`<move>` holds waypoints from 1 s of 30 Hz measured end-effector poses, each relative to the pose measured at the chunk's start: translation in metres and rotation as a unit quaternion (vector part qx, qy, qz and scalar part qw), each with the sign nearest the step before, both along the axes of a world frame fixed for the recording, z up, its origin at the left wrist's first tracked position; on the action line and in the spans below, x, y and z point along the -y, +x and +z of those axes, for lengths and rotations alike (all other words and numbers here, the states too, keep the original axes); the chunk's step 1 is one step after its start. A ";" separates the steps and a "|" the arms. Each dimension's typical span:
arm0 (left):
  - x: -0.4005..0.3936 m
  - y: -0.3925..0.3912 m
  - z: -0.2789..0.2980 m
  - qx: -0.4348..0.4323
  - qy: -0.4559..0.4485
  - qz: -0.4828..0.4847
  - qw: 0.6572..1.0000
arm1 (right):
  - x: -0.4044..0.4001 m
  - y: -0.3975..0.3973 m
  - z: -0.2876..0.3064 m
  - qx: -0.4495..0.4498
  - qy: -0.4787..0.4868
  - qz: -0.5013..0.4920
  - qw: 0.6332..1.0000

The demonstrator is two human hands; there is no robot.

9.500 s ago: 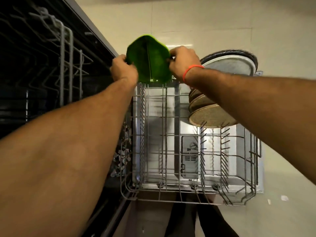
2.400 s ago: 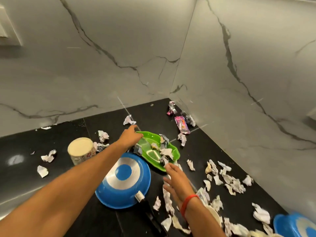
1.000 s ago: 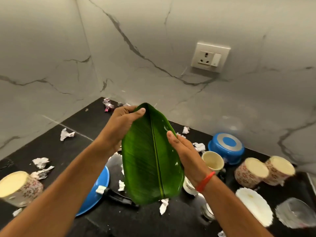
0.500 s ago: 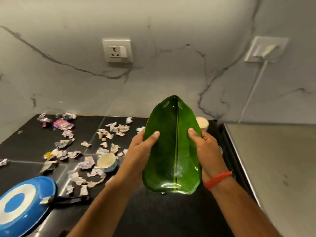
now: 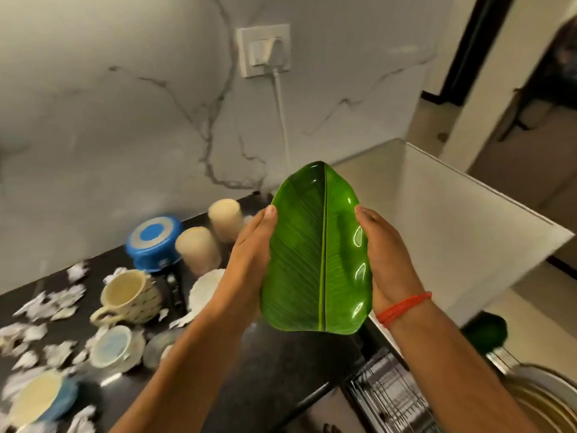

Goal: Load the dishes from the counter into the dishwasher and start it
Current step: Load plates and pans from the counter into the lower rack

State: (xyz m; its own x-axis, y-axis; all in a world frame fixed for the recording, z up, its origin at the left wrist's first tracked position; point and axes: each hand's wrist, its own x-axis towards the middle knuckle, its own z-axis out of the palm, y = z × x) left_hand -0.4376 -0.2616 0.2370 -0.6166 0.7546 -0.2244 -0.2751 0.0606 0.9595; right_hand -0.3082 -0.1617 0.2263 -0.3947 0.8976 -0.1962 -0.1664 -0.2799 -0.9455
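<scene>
Head cam: both hands up w/ the glossy green leaf-shaped plate (image 5: 315, 251), held upright in mid-air over the black stone counter (image 5: 281, 354), clear of it. Left hand (image 5: 249, 264) cups the left edge, thumb curled over the rim; right hand (image 5: 385, 264), red thread at the wrist, wraps the right edge the same way. Firm two-sided hold, plate face toward the cam.

Lower right: wire dishwasher rack (image 5: 387, 401) pulled out, steel plates (image 5: 543, 398) already standing in it.

Step in hand, I'd say: carrying this plate to the rack. Next calls for lowering it down-right, edge-first between free tines.

Plenty left on the counter: cream patterned mug (image 5: 128, 300), blue lidded pot (image 5: 154, 243), two cream tumblers upside down (image 5: 210, 237), paper scraps all over.
</scene>
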 end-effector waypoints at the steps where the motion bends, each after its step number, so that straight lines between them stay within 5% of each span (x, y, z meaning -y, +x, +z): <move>1: -0.009 0.002 -0.004 0.003 0.000 -0.026 1.000 | -0.002 0.009 -0.001 0.000 -0.005 -0.022 1.000; 12: -0.066 0.073 -0.055 0.079 -0.052 -0.244 0.965 | 0.012 0.110 -0.044 -0.001 -0.074 -0.274 0.959; 19: -0.083 0.157 -0.061 -0.017 -0.070 -0.389 0.918 | 0.026 0.207 -0.068 -0.021 -0.107 -0.398 0.911; 30: -0.123 0.316 -0.155 -0.113 -0.158 -0.460 0.866 | 0.021 0.368 -0.150 0.073 -0.161 -0.359 0.916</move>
State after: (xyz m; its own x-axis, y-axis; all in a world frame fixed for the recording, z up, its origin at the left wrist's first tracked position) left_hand -0.1215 -0.1387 0.0821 0.1585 0.8733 -0.4608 0.2223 0.4231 0.8784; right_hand 0.0594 -0.1826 0.0766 0.3275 0.8017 -0.5000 -0.2954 -0.4158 -0.8601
